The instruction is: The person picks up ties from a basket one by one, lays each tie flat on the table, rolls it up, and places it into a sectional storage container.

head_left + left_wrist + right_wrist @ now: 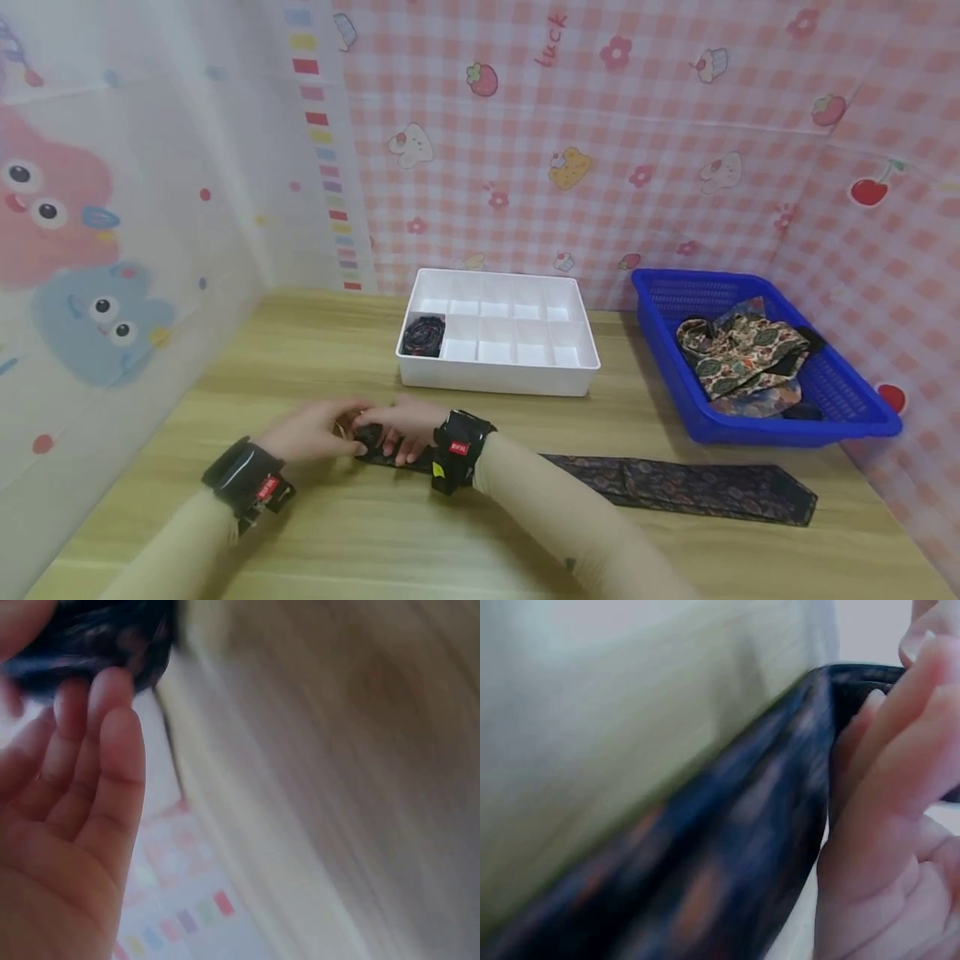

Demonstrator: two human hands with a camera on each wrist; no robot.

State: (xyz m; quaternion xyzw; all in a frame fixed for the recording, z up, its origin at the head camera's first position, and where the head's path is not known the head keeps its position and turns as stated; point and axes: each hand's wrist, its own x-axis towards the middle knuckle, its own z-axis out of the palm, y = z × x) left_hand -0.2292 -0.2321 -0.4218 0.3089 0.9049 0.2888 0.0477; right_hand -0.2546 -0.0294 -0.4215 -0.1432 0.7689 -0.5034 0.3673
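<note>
A dark paisley necktie (697, 487) lies across the table, its wide pointed end at the right. The other end is partly rolled up between both hands. At that roll (112, 645), my left hand (311, 429) holds the left side, its fingertips against the dark fabric. My right hand (408, 423) grips the roll from above and the right, fingers curled over it. In the right wrist view the flat strip of the tie (750, 817) runs up to the right hand's fingers (892, 765). Much of the roll is hidden behind the fingers.
Behind the hands stands a white divided box (498, 377), with a rolled dark tie (423, 336) in its front left compartment. At the right, a blue plastic basket (776, 429) holds several loose patterned ties (742, 358). Patterned cloth walls (517, 208) border the table.
</note>
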